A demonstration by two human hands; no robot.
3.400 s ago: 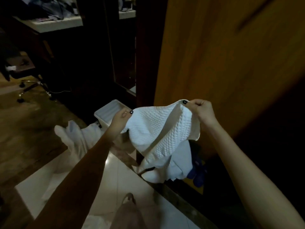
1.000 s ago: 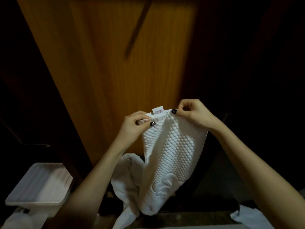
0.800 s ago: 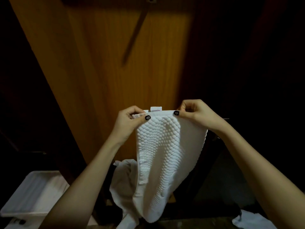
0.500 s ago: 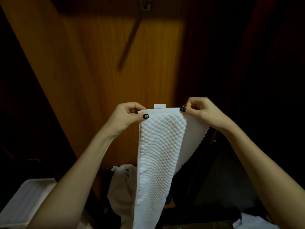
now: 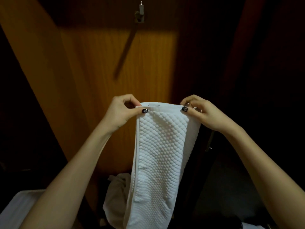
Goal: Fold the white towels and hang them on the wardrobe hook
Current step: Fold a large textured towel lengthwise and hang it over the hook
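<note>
1. Up front, dead centre of the head view, a white towel (image 5: pixel 160 156) is being held up by its top edge, pinched at both upper corners.
2. Its left corner is gripped by the left hand (image 5: pixel 123 111), thumb in front and fingers curled behind, with a dark painted thumbnail pressed flat on the fabric.
3. Same deal on the other side: the right hand (image 5: pixel 200 111) is closed on the right corner, with a dark nail showing there too.
4. The towel is folded lengthwise into a long narrow strip and hangs straight down between the two forearms; a bumpy quilted texture can be seen on the front layer, and a smoother layer peeks out along the right edge.
5. A small tag (image 5: pixel 153 104) is just visible at the top edge, between the two hands.
6. Behind the towel, a wooden wardrobe panel (image 5: pixel 102 71) is lit up orange-brown, with everything to the right lost in shadow.
7. High on that panel, well above the hands, a small metal hook (image 5: pixel 140 13) is mounted, and a long slanted shadow is thrown down-left from it.
8. Low down, behind the hanging strip, more white cloth (image 5: pixel 115 195) is bunched up, partly hidden.
9. A pale bin (image 5: pixel 14 209) can be made out in the bottom-left corner, partly blocked by the left forearm.
</note>
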